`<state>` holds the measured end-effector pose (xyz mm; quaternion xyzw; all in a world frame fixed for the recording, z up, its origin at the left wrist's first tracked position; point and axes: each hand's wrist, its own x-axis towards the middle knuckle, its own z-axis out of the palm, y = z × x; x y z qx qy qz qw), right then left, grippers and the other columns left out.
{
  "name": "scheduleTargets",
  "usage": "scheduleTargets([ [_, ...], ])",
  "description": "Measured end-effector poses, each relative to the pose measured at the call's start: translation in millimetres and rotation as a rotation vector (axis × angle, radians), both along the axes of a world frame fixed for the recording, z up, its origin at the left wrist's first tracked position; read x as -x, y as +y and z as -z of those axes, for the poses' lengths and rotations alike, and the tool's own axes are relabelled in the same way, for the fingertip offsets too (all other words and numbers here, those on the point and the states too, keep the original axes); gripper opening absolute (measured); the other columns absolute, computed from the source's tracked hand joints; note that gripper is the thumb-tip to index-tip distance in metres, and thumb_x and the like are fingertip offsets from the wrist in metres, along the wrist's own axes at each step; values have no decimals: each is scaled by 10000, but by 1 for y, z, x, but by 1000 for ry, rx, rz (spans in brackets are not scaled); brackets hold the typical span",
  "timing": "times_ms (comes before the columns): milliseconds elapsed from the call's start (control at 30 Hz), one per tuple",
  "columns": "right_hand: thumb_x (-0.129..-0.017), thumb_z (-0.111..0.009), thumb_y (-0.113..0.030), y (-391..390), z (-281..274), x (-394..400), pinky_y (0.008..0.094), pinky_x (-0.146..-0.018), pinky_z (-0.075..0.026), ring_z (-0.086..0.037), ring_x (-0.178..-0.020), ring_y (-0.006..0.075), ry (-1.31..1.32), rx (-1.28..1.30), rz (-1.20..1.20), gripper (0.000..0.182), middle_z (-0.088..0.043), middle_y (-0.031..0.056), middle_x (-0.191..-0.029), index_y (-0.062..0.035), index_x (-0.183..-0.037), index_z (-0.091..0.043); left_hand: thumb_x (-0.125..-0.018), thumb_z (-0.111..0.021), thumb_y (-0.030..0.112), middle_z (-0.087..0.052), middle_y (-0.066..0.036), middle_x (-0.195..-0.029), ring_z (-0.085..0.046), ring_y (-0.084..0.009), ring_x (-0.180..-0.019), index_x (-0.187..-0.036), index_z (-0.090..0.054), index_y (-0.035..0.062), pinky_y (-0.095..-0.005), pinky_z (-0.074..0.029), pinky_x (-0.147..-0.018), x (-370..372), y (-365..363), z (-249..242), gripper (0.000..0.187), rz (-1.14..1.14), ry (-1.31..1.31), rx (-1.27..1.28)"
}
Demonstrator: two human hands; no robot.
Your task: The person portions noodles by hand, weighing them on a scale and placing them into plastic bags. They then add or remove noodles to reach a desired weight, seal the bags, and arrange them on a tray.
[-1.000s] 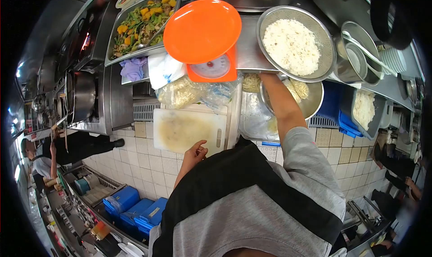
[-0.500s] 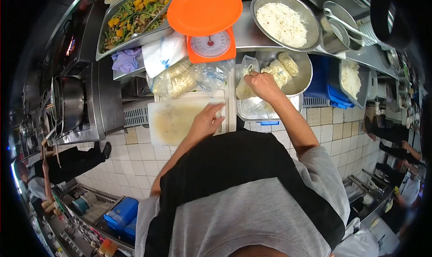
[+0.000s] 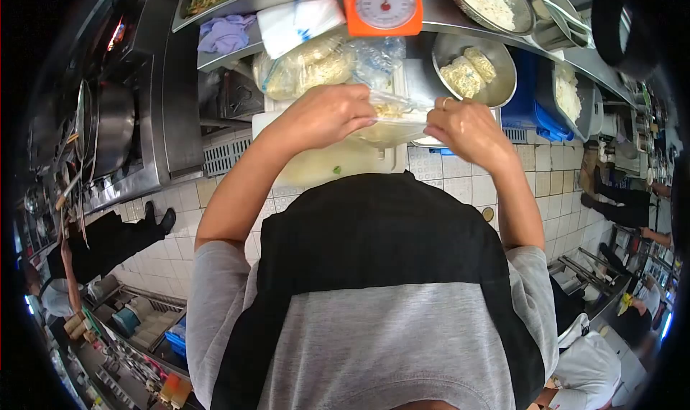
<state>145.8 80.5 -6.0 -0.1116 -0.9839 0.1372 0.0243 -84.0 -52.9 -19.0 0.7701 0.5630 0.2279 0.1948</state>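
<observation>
A clear plastic bag (image 3: 392, 130) with pale, shredded-looking food inside is stretched between my two hands, above the white cutting board (image 3: 305, 171). My left hand (image 3: 332, 114) is closed on the bag's left edge. The right edge is pinched in my right hand (image 3: 468, 130), which wears a ring. Beyond my right hand, a steel bowl (image 3: 509, 86) contains filled clear bags (image 3: 463, 78). Larger plastic bags of pale food (image 3: 316, 65) lie behind my left hand. A small green scrap (image 3: 337, 170) rests on the board.
An orange scale (image 3: 386, 9) stands on the steel shelf, beside white plastic bags (image 3: 298, 22) and a purple cloth (image 3: 225, 34). A colander of rice (image 3: 489, 2) is at the back right. Hot-looking cooking equipment (image 3: 115, 122) lines the left; other people stand at both sides.
My right hand has come out of the steel bowl with a filled bag and moved toward me. My left hand has risen from the board and grips the bag too. The view has tilted downward.
</observation>
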Motion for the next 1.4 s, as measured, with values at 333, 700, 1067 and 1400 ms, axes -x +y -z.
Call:
scheduleTargets([
  [333,-778,-613,-123,-54,66,42,372,-691,-459,-582,-710,263,41,-28,-59,99,-558,75,-785,-50,-748,-553,-751,-664,99,-525,-44,-736,-563,-247,-740,-784,-640,79,-360,-477,-681,25,-88,75,45,-99,304,-50],
  [700,-775,-661,-121,-58,69,49,389,-775,-470,-594,-854,266,137,245,34,113,-568,102,-1007,-63,-864,-623,-726,-754,250,-285,-126,-1468,-298,-336,-1322,-1267,-532,127,-417,-264,-1084,19,-80,171,598,-485,-371,15],
  [1067,-765,-724,-199,-70,205,89,334,-976,-412,-508,-1160,274,118,884,370,572,-515,126,-1291,-60,-1275,-503,-810,-655,122,-659,-85,-1076,-622,-233,-985,-1057,-670,85,-325,-475,-876,22,-65,229,250,-559,-767,205],
  [1400,-780,-593,-134,-94,234,66,360,-848,-469,-582,-933,306,313,250,27,247,-617,107,-971,-71,-1018,-580,-831,-599,145,-659,-106,-937,-633,-306,-867,-975,-653,81,-380,-508,-753,-14,-90,236,167,-608,-309,21],
])
